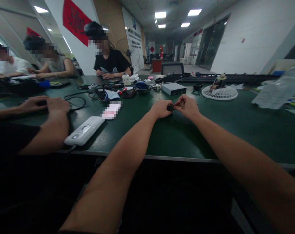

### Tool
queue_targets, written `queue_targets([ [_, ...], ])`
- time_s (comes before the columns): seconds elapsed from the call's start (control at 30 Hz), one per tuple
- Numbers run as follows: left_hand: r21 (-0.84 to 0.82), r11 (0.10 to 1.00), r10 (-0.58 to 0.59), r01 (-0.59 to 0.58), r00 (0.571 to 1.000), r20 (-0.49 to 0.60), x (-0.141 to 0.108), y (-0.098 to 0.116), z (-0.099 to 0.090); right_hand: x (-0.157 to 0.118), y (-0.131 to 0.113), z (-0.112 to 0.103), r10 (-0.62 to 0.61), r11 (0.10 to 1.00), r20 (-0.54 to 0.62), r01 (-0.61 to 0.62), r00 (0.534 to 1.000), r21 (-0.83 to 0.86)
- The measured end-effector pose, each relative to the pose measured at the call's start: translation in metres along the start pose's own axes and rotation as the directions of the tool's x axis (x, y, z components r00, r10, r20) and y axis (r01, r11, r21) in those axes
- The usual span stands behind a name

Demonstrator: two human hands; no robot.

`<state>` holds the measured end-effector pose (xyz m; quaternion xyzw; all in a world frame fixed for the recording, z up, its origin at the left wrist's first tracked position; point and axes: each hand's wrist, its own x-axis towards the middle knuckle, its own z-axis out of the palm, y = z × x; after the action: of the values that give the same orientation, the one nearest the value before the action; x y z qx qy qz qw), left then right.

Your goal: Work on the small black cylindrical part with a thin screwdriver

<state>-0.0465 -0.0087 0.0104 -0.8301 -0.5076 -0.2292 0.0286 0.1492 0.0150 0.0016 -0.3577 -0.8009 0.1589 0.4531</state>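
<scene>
Fingers [178, 103] of the left hand [159, 109] and right hand [187, 107] close tightly on a small dark object [170, 107], too small to identify, while the right also pinches a brownish piece [182, 104]. Both hands are above the green table [186, 136], just in front of a grey metal box [173, 88]. A round white grille [220, 92] lies right of the box, and a white flat case [84, 130] left of it.
</scene>
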Motion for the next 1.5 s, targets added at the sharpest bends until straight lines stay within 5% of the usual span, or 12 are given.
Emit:
queue_targets([
  [0.2, -0.012, 1.000, 0.010, -0.010, 1.000, -0.027, 0.0003, -0.0015, 0.0006, 0.0007, 0.0007, 0.0005, 0.042, 0.997, 0.016, -0.043, 0.999, 0.069],
  [0.4, -0.054, 0.996, 0.073, -0.073, 0.997, -0.006, -0.0007, -0.0010, 0.0005, 0.0001, -0.0001, 0.0001, 0.042, 0.998, -0.020, -0.043, 0.999, -0.042],
  [0.73, -0.075, 0.993, 0.088, -0.089, 0.996, -0.017, -0.0012, -0.0033, 0.0025, 0.0004, 0.0037, 0.0035, 0.137, 0.983, 0.096, -0.123, 0.986, -0.134],
  [1.07, -0.048, 0.997, 0.065, -0.067, 0.997, -0.037, -0.0020, -0.0010, -0.0014, -0.0011, 0.0015, 0.0036, 0.176, 0.937, 0.040, -0.155, 0.984, -0.312],
  [1.5, -0.023, 0.997, 0.073, -0.074, 0.996, -0.045, 0.0000, 0.0027, -0.0006, -0.0004, 0.0020, 0.0071, 0.186, 0.936, 0.065, -0.157, 0.980, -0.314],
])
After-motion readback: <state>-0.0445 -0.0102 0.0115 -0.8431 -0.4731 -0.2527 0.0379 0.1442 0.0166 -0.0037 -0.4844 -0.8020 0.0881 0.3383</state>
